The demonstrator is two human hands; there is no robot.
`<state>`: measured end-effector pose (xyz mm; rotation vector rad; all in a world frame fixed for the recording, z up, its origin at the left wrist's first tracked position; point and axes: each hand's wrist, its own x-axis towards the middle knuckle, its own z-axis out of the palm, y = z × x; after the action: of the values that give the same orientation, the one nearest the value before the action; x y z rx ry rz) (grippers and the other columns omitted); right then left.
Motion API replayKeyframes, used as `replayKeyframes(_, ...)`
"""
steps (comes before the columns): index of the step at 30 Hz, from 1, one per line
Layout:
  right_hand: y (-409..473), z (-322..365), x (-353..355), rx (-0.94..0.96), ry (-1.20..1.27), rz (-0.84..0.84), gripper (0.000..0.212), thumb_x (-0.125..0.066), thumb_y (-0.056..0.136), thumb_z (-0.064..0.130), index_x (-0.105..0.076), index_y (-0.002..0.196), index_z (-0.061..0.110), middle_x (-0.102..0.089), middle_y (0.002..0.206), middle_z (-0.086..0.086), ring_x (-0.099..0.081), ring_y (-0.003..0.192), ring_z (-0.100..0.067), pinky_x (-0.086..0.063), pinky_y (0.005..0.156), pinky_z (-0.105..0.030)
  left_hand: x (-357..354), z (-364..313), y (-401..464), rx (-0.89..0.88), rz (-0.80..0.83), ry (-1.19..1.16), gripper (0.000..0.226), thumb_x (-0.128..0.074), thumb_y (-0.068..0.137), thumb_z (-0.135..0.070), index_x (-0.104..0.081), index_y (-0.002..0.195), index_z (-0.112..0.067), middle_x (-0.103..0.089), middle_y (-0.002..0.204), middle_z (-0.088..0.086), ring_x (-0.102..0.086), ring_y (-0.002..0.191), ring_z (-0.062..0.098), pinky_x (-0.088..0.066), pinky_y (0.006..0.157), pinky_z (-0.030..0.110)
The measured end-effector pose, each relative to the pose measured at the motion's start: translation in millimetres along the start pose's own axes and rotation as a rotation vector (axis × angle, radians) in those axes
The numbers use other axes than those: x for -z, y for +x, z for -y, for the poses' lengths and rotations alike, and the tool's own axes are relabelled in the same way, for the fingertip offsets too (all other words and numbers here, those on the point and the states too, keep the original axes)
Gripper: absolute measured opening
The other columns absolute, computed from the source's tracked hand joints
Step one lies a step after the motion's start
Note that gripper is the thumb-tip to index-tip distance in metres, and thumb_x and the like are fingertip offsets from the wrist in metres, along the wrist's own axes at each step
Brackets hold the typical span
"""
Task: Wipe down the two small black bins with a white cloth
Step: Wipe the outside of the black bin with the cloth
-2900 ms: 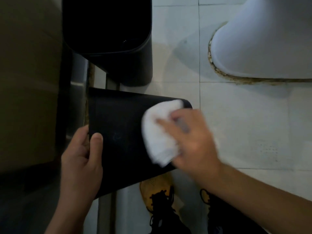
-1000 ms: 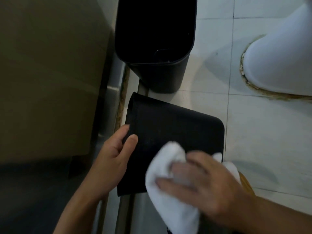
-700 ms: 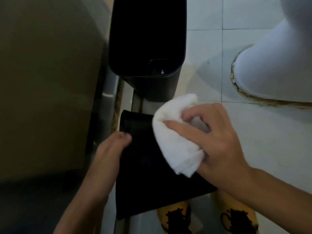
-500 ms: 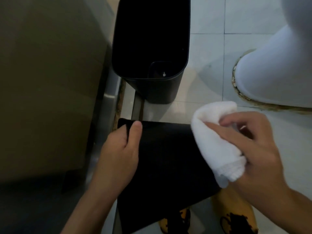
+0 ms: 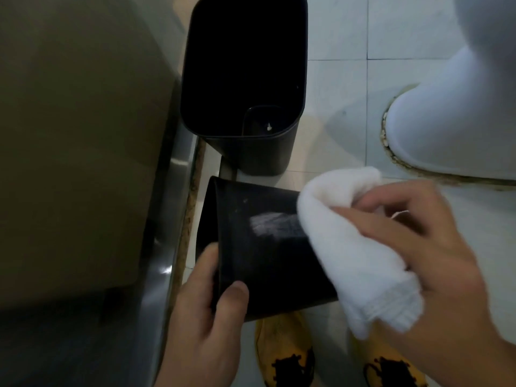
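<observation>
My left hand (image 5: pixel 208 325) grips one small black bin (image 5: pixel 259 255) by its left edge, thumb on its upper side, holding it tipped on its side above the floor. A pale smear shows on the bin's wall. My right hand (image 5: pixel 435 263) holds a bunched white cloth (image 5: pixel 349 247) and presses it against the right part of that bin. The second black bin (image 5: pixel 245 88) stands upright on the floor just beyond, its mouth open and a small white speck at its bottom.
A white toilet base (image 5: pixel 458 115) with a stained seal sits at the right on pale floor tiles (image 5: pixel 337 32). A brown cabinet or door (image 5: pixel 78 135) with a metal edge fills the left. My yellow and black shoes (image 5: pixel 284 356) are below the held bin.
The held bin has turned in my left hand, whose grip shifted to the lower left edge. My right hand with the cloth stays at the bin's right end, a little lower.
</observation>
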<state>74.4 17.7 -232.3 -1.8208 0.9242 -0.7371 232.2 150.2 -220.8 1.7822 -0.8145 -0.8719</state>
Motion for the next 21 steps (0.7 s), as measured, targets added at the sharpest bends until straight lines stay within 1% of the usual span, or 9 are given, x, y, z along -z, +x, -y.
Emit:
replayKeyframes(2,-10,5,-15,0.115,-0.166,0.004,0.028,-0.065,0.087,0.053,-0.07,0.112,0.041,-0.055,0.104,0.005,-0.053,0.1,-0.019,-0.041,0.084,-0.024,-3,0,1,0.02,-0.016,0.06,0.033,-0.044,0.08,-0.045,-0.059,0.108,-0.052,-0.069,0.097,-0.018,-0.067,0.085,0.003,-0.054,0.065,0.015)
replayKeyframes(3,-15,5,-20,0.205,-0.232,0.027,0.031,-0.069,0.086,0.045,-0.071,0.116,0.037,-0.052,0.107,0.002,-0.049,0.101,-0.022,-0.039,0.084,-0.027,-4,1,2,-0.001,-0.036,0.124,0.031,-0.041,0.084,-0.048,-0.057,0.11,-0.053,-0.067,0.098,-0.021,-0.066,0.085,0.001,-0.052,0.063,0.013)
replayKeyframes(6,-15,7,-25,0.385,-0.382,0.164,0.039,-0.074,0.082,0.036,-0.071,0.121,0.031,-0.051,0.112,0.004,-0.048,0.102,-0.019,-0.043,0.082,-0.028,-4,4,5,-0.031,-0.07,0.216,0.031,-0.036,0.089,-0.048,-0.054,0.114,-0.048,-0.066,0.095,-0.029,-0.065,0.082,-0.007,-0.048,0.06,0.006)
replayKeyframes(9,-9,6,-28,0.458,-0.39,0.279,0.044,-0.077,0.079,0.037,-0.066,0.122,0.032,-0.05,0.115,0.004,-0.049,0.102,-0.018,-0.048,0.078,-0.03,0,7,1,-0.035,-0.052,0.217,0.03,-0.037,0.088,-0.047,-0.055,0.111,-0.051,-0.068,0.092,-0.027,-0.067,0.077,-0.005,-0.053,0.06,0.012)
replayKeyframes(11,-3,3,-30,0.436,-0.36,0.352,0.053,-0.084,0.073,0.034,-0.065,0.122,0.03,-0.052,0.116,0.0,-0.048,0.102,-0.019,-0.048,0.077,-0.033,2,10,-3,-0.069,-0.072,0.255,0.031,-0.037,0.089,-0.043,-0.054,0.107,-0.062,-0.066,0.089,-0.031,-0.065,0.075,-0.007,-0.052,0.057,0.011)
replayKeyframes(13,3,5,-34,0.379,-0.312,0.387,0.048,-0.078,0.076,0.034,-0.066,0.122,0.027,-0.053,0.115,-0.002,-0.048,0.102,-0.02,-0.05,0.076,-0.037,4,13,-4,-0.122,-0.097,0.356,0.034,-0.038,0.091,-0.039,-0.05,0.105,-0.067,-0.064,0.086,-0.034,-0.064,0.072,-0.007,-0.052,0.054,0.017)
replayKeyframes(15,8,8,-41,0.284,-0.266,0.335,0.043,-0.059,0.082,0.038,-0.066,0.122,0.025,-0.054,0.115,0.0,-0.048,0.102,-0.019,-0.05,0.077,-0.037,5,15,-4,-0.177,-0.111,0.44,0.028,-0.037,0.093,-0.035,-0.052,0.103,-0.057,-0.063,0.084,-0.026,-0.061,0.068,-0.005,-0.048,0.053,0.019)
replayKeyframes(17,17,1,-43,0.157,-0.267,0.246,0.046,-0.05,0.081,0.039,-0.067,0.121,0.024,-0.054,0.111,0.003,-0.046,0.099,-0.015,-0.044,0.077,-0.033,4,15,-2,-0.2,-0.126,0.496,0.019,-0.036,0.094,-0.032,-0.053,0.097,-0.04,-0.059,0.082,-0.013,-0.056,0.062,-0.005,-0.037,0.048,0.008)
replayKeyframes(21,39,-28,-23,-0.037,-0.468,0.134,0.027,-0.057,0.083,0.043,-0.07,0.101,0.027,-0.053,0.093,0.006,-0.053,0.086,-0.019,-0.034,0.064,-0.027,-2,6,-2,-0.197,-0.112,0.455,0.023,-0.035,0.095,-0.029,-0.055,0.093,-0.039,-0.06,0.08,-0.008,-0.057,0.057,0.0,-0.033,0.047,0.0)
